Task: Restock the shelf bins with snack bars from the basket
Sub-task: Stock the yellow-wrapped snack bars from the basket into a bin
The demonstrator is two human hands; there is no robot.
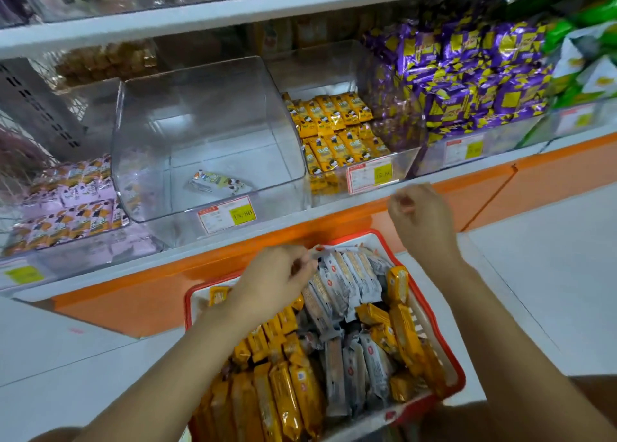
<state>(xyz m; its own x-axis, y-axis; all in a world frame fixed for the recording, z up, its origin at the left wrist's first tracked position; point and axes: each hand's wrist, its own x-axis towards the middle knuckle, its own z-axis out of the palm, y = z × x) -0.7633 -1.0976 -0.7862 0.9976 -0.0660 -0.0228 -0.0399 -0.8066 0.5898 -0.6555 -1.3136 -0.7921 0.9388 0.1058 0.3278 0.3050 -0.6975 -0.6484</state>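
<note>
Left hand [277,276] pinches a grey-white snack bar [329,269], long axis 11-to-5 o'clock, in the red basket [188,308]; right hand [424,219] curled, empty

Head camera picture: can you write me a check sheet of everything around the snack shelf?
Surface: white shelf with orange front strip.
Job's things: red plastic basket full of yellow wrapped bars and grey-white wrapped bars; clear plastic bin holding one small pack; next bin part-filled with yellow packs.
Clutter: nothing seen.
Grips: left hand pinches a grey-white wrapped bar in the basket; right hand raised by the shelf edge, fingers curled, nothing visible in it.
Cables: nothing seen.
Surroundings: purple packs, pink packs, yellow price tags, white floor tiles.
</note>
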